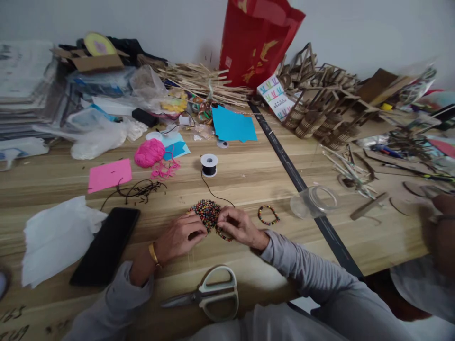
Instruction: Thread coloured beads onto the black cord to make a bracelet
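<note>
A pile of small multicoloured beads (206, 212) lies on the wooden table between my two hands. My left hand (183, 234) rests at the pile's left edge, its thumb and fingertips pressed together; whatever is between them is too small to make out. My right hand (239, 225), at the right of the pile, pinches a string of beads (223, 235) that hangs below its fingers. Black cord (215, 193) runs from a white spool (209, 166) down toward my right hand. A finished-looking loop of beads (268, 215) lies to the right.
White-handled scissors (218, 292) lie near the front edge. A black phone (105, 246) and white paper (59, 239) are at left. A clear round container (313, 202) stands right, beside a dark strip (295, 173). Pink yarn (150, 153) and a red bag (259, 42) sit farther back. Another person's hand (444, 222) shows far right.
</note>
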The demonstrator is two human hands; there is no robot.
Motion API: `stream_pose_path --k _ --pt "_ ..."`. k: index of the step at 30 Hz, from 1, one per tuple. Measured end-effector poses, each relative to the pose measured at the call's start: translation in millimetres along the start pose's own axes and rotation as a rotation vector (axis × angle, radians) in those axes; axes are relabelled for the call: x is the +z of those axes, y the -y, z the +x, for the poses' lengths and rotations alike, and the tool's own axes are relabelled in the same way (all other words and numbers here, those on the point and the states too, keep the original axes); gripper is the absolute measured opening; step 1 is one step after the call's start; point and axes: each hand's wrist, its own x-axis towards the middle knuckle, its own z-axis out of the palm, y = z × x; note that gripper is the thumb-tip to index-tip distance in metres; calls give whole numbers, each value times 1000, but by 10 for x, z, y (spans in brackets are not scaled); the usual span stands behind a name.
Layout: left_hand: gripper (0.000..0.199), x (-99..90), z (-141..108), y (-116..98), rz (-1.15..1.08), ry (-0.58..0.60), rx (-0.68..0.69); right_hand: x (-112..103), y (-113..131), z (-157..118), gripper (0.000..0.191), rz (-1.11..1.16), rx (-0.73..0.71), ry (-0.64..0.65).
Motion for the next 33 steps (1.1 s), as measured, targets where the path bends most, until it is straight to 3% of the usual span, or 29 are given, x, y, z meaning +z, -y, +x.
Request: stream_pose_path --k 8,19,24,33 --pt "8 80 100 -91 -328 -267 -126 47 -21 -1 14 -195 -161 -28" --pt "5 219 121 -196 -763 -387 -354 55 -48 -13 9 -209 -207 -17" --pt "6 231 78 -149 -896 -380 -412 38 -3 -12 7 -219 -245 28" --pt "8 229 85 -123 -962 -329 -371 33 1 -43 8 -247 -264 54"
